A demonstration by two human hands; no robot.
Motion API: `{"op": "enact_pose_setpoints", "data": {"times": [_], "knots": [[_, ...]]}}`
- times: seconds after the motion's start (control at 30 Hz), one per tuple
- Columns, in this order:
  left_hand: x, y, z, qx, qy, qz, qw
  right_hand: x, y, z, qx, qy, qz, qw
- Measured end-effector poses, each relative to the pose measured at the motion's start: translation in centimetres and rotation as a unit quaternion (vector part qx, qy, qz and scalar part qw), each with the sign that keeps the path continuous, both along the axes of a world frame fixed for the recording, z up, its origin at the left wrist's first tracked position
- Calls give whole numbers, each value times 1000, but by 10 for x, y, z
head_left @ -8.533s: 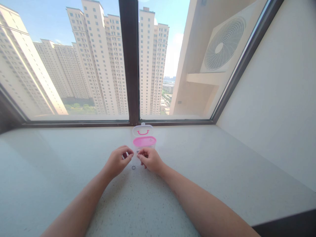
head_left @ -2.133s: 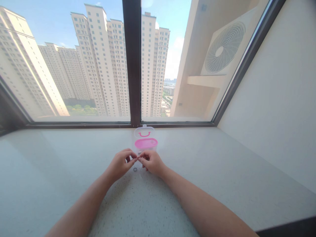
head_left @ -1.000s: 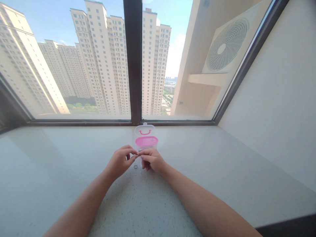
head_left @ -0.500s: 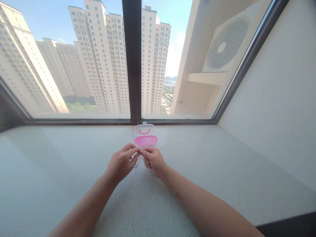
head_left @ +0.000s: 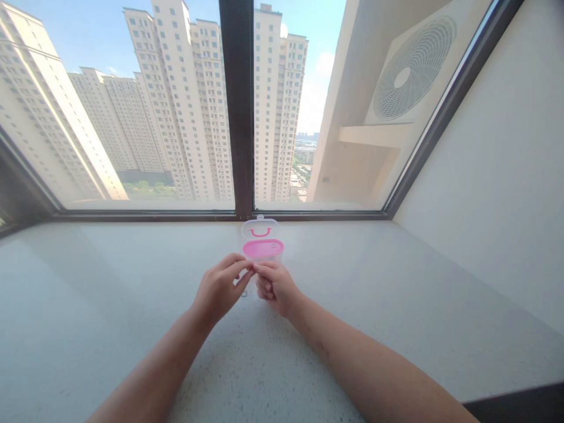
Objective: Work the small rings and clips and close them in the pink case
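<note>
My left hand (head_left: 219,289) and my right hand (head_left: 274,285) meet fingertip to fingertip just above the pale stone sill (head_left: 132,305). Both pinch something tiny between thumb and forefinger that I cannot make out. A small dark ring (head_left: 244,293) lies on the sill just under the fingertips, partly hidden by my left hand. Right behind the hands stands a small clear plastic box (head_left: 262,249) with pink inside, its clear lid (head_left: 259,228) with a pink handle raised open toward the window.
A dark window frame (head_left: 236,111) runs along the back of the sill, with tower blocks and an outdoor fan unit (head_left: 409,73) beyond the glass. A plain white wall (head_left: 493,194) closes the right side. The sill's front edge shows at lower right.
My hands have drawn closer together and a little farther from me, toward the box, so the fingertips now touch. The ring on the sill has become partly covered by my left hand.
</note>
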State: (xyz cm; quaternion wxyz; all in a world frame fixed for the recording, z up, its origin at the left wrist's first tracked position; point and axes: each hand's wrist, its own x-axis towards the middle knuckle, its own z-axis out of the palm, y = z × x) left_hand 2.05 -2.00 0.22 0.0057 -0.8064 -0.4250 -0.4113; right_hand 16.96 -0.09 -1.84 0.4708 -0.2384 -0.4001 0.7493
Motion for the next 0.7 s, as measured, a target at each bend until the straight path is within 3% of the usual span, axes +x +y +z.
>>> {"op": "enact_pose_setpoints", "data": {"times": [0.4,0.57,0.7], "knots": [[-11,9,6,2,-39,25,999,3,16,-9,-48,-16,-34,998],[-20,24,19,11,-63,79,995,0,17,-11,-34,-31,-21,999],[-18,39,19,-28,-67,114,991,-2,18,-13,-24,-34,-20,999]]}}
